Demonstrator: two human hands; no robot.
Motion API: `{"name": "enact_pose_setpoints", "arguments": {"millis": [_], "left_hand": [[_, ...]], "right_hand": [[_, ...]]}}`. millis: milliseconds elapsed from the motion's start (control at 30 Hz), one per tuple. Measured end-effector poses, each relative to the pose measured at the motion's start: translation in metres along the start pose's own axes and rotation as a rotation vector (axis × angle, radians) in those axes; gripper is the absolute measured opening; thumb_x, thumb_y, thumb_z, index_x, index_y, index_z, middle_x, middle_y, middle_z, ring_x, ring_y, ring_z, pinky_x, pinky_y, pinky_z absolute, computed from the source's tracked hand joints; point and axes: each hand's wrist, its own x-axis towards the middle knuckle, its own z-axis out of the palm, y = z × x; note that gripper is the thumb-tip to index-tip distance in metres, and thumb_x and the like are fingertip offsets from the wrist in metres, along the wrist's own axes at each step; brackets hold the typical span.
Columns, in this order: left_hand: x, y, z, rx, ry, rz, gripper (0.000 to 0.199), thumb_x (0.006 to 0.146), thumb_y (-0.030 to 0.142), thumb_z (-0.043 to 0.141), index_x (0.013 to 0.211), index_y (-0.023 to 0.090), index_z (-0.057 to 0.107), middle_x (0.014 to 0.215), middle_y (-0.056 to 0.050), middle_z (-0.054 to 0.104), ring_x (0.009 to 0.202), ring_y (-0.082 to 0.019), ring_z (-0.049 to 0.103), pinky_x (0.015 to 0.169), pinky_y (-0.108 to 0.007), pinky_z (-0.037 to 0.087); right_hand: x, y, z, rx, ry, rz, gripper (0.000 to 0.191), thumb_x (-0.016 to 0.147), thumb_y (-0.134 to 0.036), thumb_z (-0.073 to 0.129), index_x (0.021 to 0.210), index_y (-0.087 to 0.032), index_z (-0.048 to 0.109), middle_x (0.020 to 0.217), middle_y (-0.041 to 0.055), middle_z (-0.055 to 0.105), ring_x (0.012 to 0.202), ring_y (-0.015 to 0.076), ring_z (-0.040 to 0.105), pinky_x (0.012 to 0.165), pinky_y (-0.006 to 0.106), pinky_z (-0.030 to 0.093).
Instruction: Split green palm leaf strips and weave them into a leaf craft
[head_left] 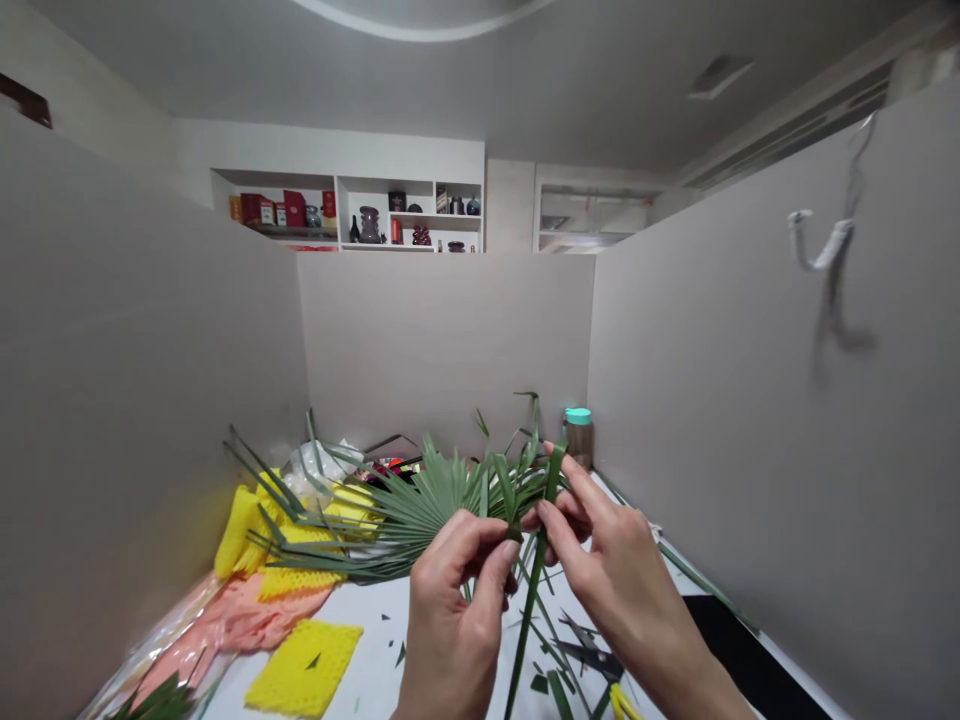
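Note:
Both hands are raised over the table, close together, working on long green palm leaf strips. My left hand pinches a small folded piece of leaf strip between thumb and index finger. My right hand has its fingers closed around a strip that loops up over the index finger and hangs down between the hands. A large fan-shaped palm leaf lies behind the hands. Below my right hand are scissors with dark blades, partly hidden by the forearm.
Yellow foam netting and pink cloth lie at left, near a clear plastic bag. A bottle with a turquoise lid stands in the back right corner. Leaf scraps dot the white table. Grey partitions enclose it. A black mat lies right.

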Motion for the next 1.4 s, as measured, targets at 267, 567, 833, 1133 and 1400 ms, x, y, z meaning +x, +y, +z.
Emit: {"name": "enact_pose_setpoints", "arguments": {"millis": [267,567,833,1133,1400], "left_hand": [[0.003,-0.011,-0.003,0.042,-0.066,0.148,0.012,0.092,0.022,0.063,0.084,0.022,0.071,0.071,0.002,0.057,0.061,-0.011,0.057,0.058,-0.020,0.046],[0.004,-0.018,-0.002,0.132,-0.069,0.229,0.011,0.092,0.020,0.062,0.088,0.022,0.072,0.073,0.002,0.059,0.063,-0.011,0.059,0.060,-0.019,0.047],[0.004,-0.015,0.004,0.014,-0.015,0.011,0.016,0.087,0.032,0.066,0.078,0.020,0.073,0.069,0.002,0.054,0.057,-0.011,0.055,0.053,-0.020,0.045],[0.006,-0.013,0.007,0.006,0.053,-0.106,0.020,0.082,0.036,0.067,0.077,0.017,0.074,0.069,0.001,0.053,0.055,-0.013,0.057,0.051,-0.023,0.046],[0.001,-0.011,0.008,0.166,0.093,0.281,0.014,0.088,0.015,0.063,0.084,0.018,0.075,0.068,0.002,0.059,0.058,-0.010,0.058,0.055,-0.018,0.048]], "right_hand": [[0.011,0.002,-0.014,-0.001,0.001,-0.023,0.045,0.091,-0.033,0.047,0.130,-0.014,0.057,0.064,-0.0012,0.063,0.050,0.0165,0.052,0.053,0.030,0.039],[0.015,0.006,-0.025,0.237,-0.107,0.055,0.059,0.090,-0.037,0.049,0.143,-0.010,0.044,0.063,-0.0063,0.060,0.045,0.0128,0.056,0.053,0.029,0.045],[0.006,0.006,-0.021,0.090,0.085,-0.031,0.058,0.092,-0.036,0.050,0.144,-0.009,0.050,0.056,-0.0095,0.047,0.043,0.0131,0.052,0.049,0.028,0.042],[-0.014,0.009,-0.015,-0.161,0.254,-0.259,0.053,0.096,-0.029,0.049,0.138,0.002,0.052,0.059,-0.0049,0.058,0.039,0.0122,0.047,0.044,0.027,0.040],[0.007,0.007,-0.012,-0.222,-0.076,-0.060,0.062,0.089,-0.026,0.040,0.144,0.001,0.045,0.053,-0.0058,0.053,0.043,0.0164,0.050,0.045,0.028,0.037]]}}
